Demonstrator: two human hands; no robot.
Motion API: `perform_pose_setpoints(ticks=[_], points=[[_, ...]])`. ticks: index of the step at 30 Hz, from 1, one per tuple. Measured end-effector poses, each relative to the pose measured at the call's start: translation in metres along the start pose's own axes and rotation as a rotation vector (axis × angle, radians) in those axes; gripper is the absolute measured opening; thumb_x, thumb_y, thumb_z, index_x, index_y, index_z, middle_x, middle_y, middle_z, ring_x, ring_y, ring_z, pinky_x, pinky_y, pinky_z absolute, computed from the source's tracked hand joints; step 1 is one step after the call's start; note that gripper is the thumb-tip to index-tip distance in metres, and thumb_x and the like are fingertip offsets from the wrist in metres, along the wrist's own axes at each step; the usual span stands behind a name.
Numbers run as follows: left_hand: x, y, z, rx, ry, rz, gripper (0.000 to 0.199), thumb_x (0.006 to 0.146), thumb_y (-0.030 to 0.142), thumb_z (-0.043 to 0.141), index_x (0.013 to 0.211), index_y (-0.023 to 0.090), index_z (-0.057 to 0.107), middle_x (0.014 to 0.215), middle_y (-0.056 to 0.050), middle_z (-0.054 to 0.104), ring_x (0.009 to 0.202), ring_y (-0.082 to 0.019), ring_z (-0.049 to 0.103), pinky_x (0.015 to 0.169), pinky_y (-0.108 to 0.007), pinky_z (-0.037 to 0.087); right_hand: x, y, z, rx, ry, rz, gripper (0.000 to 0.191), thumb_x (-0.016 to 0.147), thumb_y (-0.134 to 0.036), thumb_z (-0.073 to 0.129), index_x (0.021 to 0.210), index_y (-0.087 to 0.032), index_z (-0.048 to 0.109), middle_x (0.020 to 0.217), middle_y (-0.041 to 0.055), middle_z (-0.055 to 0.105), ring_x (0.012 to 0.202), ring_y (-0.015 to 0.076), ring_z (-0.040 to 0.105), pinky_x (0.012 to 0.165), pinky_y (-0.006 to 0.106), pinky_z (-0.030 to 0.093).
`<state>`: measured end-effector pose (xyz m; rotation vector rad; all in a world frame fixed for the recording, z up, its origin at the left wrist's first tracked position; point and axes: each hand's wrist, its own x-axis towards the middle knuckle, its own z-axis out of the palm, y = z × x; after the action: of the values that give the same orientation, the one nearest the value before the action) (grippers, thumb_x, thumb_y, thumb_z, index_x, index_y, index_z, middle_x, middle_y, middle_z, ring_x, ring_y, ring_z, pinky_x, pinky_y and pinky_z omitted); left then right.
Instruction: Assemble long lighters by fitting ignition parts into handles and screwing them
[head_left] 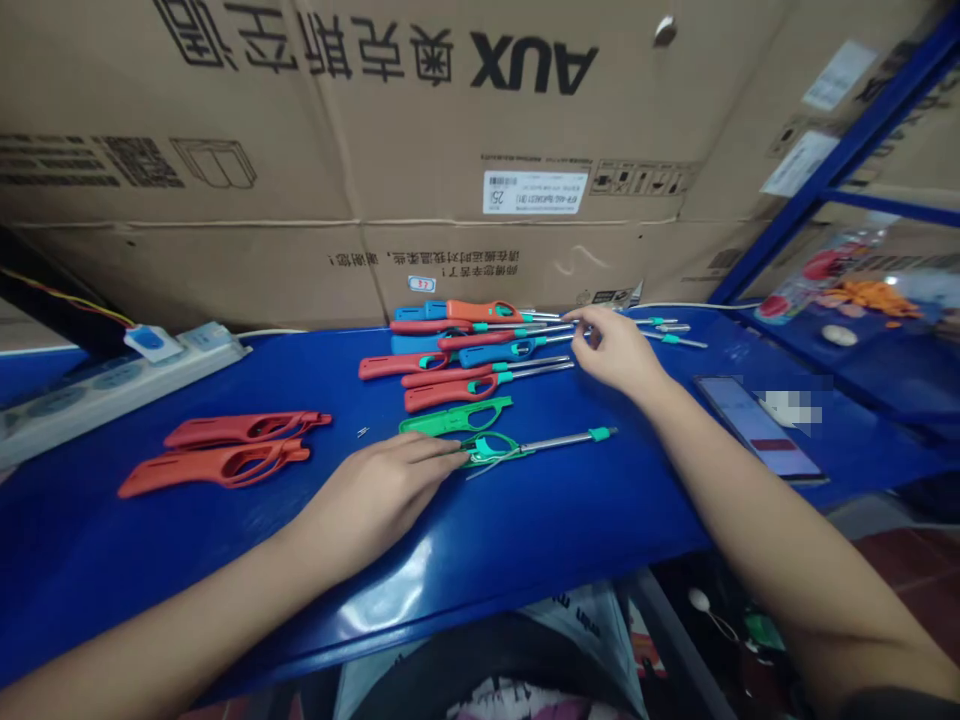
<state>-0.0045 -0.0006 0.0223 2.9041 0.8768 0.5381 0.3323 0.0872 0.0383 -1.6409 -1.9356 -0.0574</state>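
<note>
My left hand (394,485) is closed over the handle of a green gas lighter (491,447), whose metal tube (559,441) points right and ends in a teal piece. A thin wire lies across its trigger opening. Just behind it is a green handle shell (454,416). At the back, my right hand (616,348) has thumb and index finger bent together at the tube ends of piled lighters; what is between the fingertips is hidden. The pile holds several red lighters (450,391), blue ones (495,353) and an orange one (480,311). More metal tubes (679,340) show beyond my right hand.
Red (225,430) and orange handle shells (187,470) lie at left, near tiny metal bits (363,432). A power strip (120,380) borders the left. A phone (757,430) lies right, near a bottle (817,265) and blue frame (825,190). A carton (420,180) stands behind.
</note>
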Motion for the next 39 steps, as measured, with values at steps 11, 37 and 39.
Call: perform_pose_setpoints(ticks=[11,37,39], points=[[0.002,0.001,0.001,0.065,0.008,0.042,0.035,0.099,0.014,0.047,0.126,0.018,0.069,0.117,-0.008,0.076,0.106,-0.024,0.072,0.088,-0.038,0.063,0.034,0.069,-0.017,-0.256,0.082,0.364,0.039,0.089,-0.012,0.045,0.121,-0.006,0.065,0.121,0.0208,0.065,0.108,0.0290,0.061,0.099,0.041,0.048],[-0.002,-0.003,0.004,0.040,-0.016,0.012,0.034,0.099,0.014,0.047,0.127,0.018,0.066,0.117,-0.006,0.075,0.103,-0.026,0.071,0.086,-0.039,0.061,0.089,0.113,-0.048,-0.309,-0.553,0.678,0.037,0.097,-0.037,0.062,0.127,-0.016,0.060,0.128,0.0095,0.062,0.109,0.0237,0.064,0.091,0.044,0.057],[-0.003,-0.004,0.004,0.038,-0.010,0.014,0.034,0.099,0.014,0.047,0.128,0.018,0.066,0.117,-0.006,0.075,0.104,-0.026,0.071,0.086,-0.040,0.061,0.091,0.115,-0.049,-0.388,-0.452,0.699,0.038,0.096,-0.037,0.063,0.128,-0.016,0.060,0.128,0.0092,0.062,0.110,0.0243,0.064,0.091,0.044,0.057]])
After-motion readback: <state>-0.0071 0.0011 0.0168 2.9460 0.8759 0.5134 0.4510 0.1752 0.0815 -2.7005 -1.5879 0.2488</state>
